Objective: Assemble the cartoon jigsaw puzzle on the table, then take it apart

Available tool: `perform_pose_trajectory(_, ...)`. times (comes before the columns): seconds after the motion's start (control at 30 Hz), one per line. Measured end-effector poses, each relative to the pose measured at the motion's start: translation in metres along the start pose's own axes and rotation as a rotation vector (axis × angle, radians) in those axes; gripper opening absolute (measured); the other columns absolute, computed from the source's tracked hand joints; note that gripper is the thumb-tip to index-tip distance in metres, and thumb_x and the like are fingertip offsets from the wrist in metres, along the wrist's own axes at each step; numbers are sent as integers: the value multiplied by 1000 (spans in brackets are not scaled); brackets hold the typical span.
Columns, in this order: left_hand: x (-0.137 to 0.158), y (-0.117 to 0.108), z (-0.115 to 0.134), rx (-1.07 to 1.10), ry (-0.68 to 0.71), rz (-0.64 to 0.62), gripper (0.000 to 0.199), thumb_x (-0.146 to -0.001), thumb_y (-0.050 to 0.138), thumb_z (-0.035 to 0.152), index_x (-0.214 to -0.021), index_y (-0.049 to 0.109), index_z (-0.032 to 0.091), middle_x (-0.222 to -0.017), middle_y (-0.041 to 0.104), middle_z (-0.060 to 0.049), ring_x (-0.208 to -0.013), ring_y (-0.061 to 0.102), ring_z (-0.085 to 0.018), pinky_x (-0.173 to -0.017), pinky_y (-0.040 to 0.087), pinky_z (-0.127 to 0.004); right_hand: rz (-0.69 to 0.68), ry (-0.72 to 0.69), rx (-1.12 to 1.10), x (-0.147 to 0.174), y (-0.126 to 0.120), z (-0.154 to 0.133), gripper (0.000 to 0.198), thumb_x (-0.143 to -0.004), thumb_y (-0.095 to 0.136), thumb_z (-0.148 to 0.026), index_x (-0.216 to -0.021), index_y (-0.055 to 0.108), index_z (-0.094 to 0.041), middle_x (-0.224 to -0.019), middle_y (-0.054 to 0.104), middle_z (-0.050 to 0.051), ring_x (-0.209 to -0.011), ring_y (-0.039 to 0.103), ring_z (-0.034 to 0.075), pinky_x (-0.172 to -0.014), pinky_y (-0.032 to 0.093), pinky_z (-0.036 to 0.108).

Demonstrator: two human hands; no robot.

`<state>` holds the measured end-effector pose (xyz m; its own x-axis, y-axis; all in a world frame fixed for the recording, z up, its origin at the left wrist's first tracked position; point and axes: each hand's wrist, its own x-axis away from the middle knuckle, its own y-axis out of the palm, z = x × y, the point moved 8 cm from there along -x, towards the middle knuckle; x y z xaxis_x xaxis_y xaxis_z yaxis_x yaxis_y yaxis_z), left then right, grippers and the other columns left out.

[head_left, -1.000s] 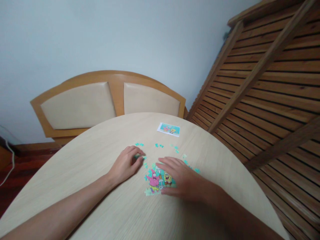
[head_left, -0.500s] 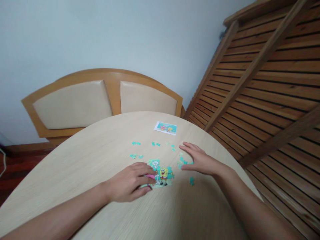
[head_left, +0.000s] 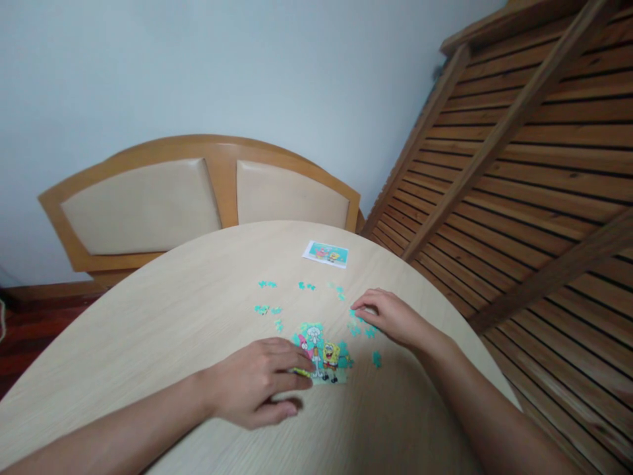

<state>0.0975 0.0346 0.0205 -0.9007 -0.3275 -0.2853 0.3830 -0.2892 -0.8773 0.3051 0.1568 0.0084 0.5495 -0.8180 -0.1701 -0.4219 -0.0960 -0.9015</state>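
- The left hand [head_left: 262,381], thumb and fingers apart, is spread over the left side of a part-joined puzzle [head_left: 330,356] on the table [head_left: 208,290].
- The right hand [head_left: 386,316] is poised at loose teal pieces [head_left: 370,332]; its grip cannot be told.

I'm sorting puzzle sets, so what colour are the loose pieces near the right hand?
Mostly turquoise; the pieces show best in the head view.

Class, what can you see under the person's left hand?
The left hand is over the left part of the partly built puzzle. The pink figure shows partly beyond its fingers. Anything directly beneath is covered, so cannot be seen.
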Motion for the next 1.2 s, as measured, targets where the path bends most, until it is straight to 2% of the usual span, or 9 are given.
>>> perform_pose_trajectory(0.17, 1, 1, -2, -43, -7, 19, 27, -97, 53, 27, -123, 61, 22, -124, 68, -10, -119, 62, -25, -107, 47, -42, 4, 18, -30, 1, -3, -2, 25, -96, 54, -32, -96, 76, -20, -98, 74, 8, -91, 67, 21, -84, 50, 33)
perform_pose_trajectory(0.37, 4, -1, -20, -145, -145, 70, 28, -100, 48, 29, -123, 62, 21, -126, 66, -11, -117, 62, -25, -106, 48, -43, -61, 1, -70, 3, 3, -7, 19, -88, 66, -33, -98, 78, -22, -97, 73, 7, -91, 67, 21, -84, 50, 32)
perform_pose_trajectory(0.57, 7, -5, -30, -223, -239, 113, 29, -101, 47, 30, -123, 62, 21, -132, 63, -11, -123, 60, -25, -106, 49, -44, -60, -27, -26, 1, 4, -12, 18, -90, 65, -32, -98, 79, -24, -94, 71, 6, -87, 66, 20, -81, 50, 31)
perform_pose_trajectory(0.77, 6, -3, -30, -223, -237, 97, 25, -101, 46, 28, -118, 63, 20, -123, 67, -9, -116, 63, -24, -104, 50, -43, -70, -65, -12, 1, 7, -18, 17, -89, 67, -35, -97, 79, -25, -95, 70, 5, -87, 65, 20, -82, 49, 31)
perform_pose_trajectory(1.03, 5, -1, -30, -200, -209, 73, 24, -101, 46, 27, -114, 65, 20, -121, 67, -8, -115, 63, -23, -104, 49, -41, -81, -51, 37, 0, 11, -29, 9, -87, 63, -22, -89, 72, -21, -95, 70, 5, -95, 63, 22, -89, 46, 36)
perform_pose_trajectory(1.2, 6, -2, -29, -201, -205, 82, 25, -102, 45, 28, -114, 65, 21, -121, 67, -8, -115, 63, -23, -103, 51, -40, -100, -25, -12, 3, 8, -33, 5, -85, 65, -23, -86, 69, -21, -94, 71, 4, -96, 63, 22, -91, 44, 37)
